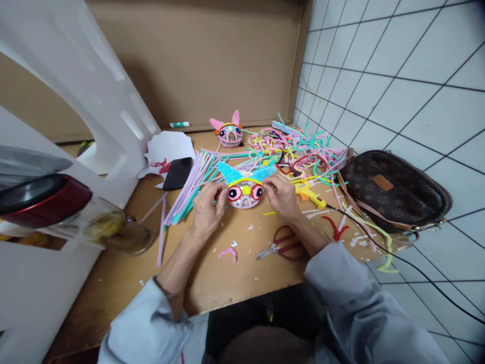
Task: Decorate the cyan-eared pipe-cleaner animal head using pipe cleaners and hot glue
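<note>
A pipe-cleaner face (245, 191) with blue ears, a yellow band and red-rimmed eyes sits at the middle of the wooden table (212, 283). My left hand (206, 207) pinches its left side, fingers closed on it. My right hand (281, 196) grips its right side the same way. Straight pipe cleaners (193, 182) lie in a bundle just left of the face. A tangled heap of coloured pipe cleaners (299, 149) lies behind my right hand. A second, pink-eared face (229, 132) stands further back.
Red-handled scissors (282, 245) lie near my right forearm. A yellow glue gun (309, 193) rests right of my hand, its cord trailing off the table. A brown patterned bag (394, 194) sits at the right edge. A black phone (177, 173), white paper (166, 146) and a glass jar (113, 230) are at left.
</note>
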Tool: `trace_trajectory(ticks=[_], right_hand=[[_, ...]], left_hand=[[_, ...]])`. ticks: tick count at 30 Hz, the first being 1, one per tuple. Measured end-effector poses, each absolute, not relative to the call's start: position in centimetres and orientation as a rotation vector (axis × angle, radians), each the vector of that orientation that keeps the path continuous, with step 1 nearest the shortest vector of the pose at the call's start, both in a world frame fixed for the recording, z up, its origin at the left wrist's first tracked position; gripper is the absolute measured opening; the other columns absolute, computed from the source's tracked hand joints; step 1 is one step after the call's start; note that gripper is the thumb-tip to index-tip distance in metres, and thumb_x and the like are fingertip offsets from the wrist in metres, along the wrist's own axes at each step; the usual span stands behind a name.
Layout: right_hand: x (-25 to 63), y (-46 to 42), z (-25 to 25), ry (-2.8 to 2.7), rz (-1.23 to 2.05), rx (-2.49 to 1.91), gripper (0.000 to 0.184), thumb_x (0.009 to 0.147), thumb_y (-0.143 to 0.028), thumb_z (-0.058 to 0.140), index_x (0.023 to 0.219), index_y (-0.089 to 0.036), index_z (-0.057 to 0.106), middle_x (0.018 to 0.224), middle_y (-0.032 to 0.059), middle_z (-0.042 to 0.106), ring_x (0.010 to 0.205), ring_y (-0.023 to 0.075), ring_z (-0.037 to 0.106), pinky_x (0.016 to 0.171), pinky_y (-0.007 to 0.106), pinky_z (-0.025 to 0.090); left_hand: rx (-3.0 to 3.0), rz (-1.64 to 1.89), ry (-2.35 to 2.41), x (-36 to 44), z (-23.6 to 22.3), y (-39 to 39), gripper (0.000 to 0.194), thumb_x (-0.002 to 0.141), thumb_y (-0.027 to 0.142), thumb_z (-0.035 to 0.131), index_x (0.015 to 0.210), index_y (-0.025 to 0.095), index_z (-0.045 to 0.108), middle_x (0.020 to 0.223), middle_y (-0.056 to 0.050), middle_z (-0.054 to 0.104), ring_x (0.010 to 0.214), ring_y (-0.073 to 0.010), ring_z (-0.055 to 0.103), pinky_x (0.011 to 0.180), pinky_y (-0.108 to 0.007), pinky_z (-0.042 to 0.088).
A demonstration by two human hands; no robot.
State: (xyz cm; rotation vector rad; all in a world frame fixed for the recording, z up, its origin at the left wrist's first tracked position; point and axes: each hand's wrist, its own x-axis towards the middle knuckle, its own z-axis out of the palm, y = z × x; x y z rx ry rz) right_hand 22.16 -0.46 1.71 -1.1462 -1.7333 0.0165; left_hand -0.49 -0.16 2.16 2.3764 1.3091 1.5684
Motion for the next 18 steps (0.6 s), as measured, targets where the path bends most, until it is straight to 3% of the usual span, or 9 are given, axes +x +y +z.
trace_trajectory(ticks=[9,12,15,18], right_hand=[[22.7,-1.9,3.1,-1.869,-0.081,-1.032,0.019,0.097,-0.019,0.050,0.088,-0.023,0.066,0.087,0.0069,0.069,0.083,0.0207,0.064,0.076,0.034,0.050],[23.2,-3.7,3.3,-1.946,-0.304,-1.022,0.022,0.099,-0.019,0.048,0.089,-0.024,0.067,0.089,0.0075,0.071,0.082,0.0202,0.063,0.074,0.034,0.047],[23.1,-6.2,3.7,-2.048,-0.451,-1.033,0.026,0.101,-0.019,0.044,0.092,-0.024,0.068,0.086,0.0061,0.071,0.077,0.0190,0.060,0.070,0.035,0.042],[22.4,-8.1,4.4,-2.120,-0.379,-1.069,0.030,0.104,-0.022,0.039,0.099,-0.025,0.068,0.088,0.0064,0.070,0.080,0.0196,0.060,0.072,0.036,0.042]], left_hand=[[2.554,1.791,1.178,-0.4,3.8,-2.3,0.005,0.091,0.026,0.054,0.089,0.022,0.054,0.083,-0.005,0.065,0.076,-0.0178,0.063,0.066,-0.032,0.051],[2.631,1.942,1.051,-0.4,4.3,-3.5,0.019,0.089,0.033,0.057,0.104,0.022,0.055,0.098,-0.009,0.068,0.089,-0.0226,0.067,0.074,-0.037,0.053],[2.764,1.798,0.861,0.3,4.6,-4.7,0.026,0.092,0.035,0.058,0.115,0.023,0.060,0.103,-0.009,0.072,0.091,-0.0224,0.069,0.076,-0.036,0.053],[2.865,1.495,0.874,1.3,4.3,-5.2,0.019,0.096,0.032,0.057,0.109,0.023,0.068,0.094,-0.007,0.075,0.083,-0.0194,0.070,0.072,-0.031,0.051]])
